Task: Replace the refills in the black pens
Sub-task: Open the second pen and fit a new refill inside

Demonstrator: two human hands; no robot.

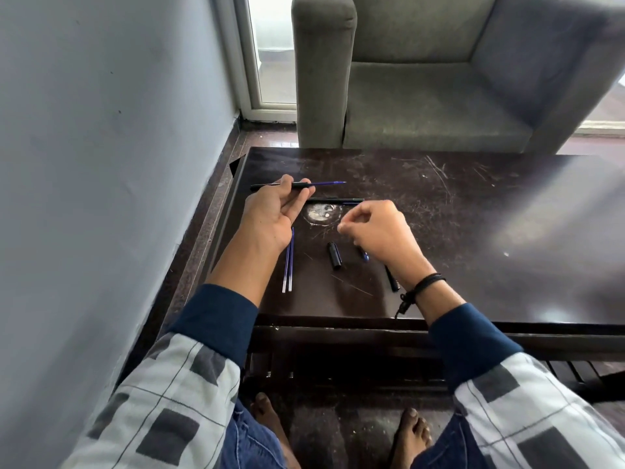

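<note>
Home living rm: grey armchair (422, 96), dark wood coffee table (473, 231), glass door (270, 55).

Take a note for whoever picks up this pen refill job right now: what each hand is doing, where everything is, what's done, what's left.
Left hand: holds a black pen barrel with a blue refill sticking out of its right end.
Right hand: over the table, fingers curled; unclear if it pinches anything.
On the table: second black pen beyond the hands, two loose refills by the left wrist, black cap between the hands, black pen part by the right wrist.
Done: no pen looks finished.
Left: probably seat the refill, close that pen, then the others.
</note>
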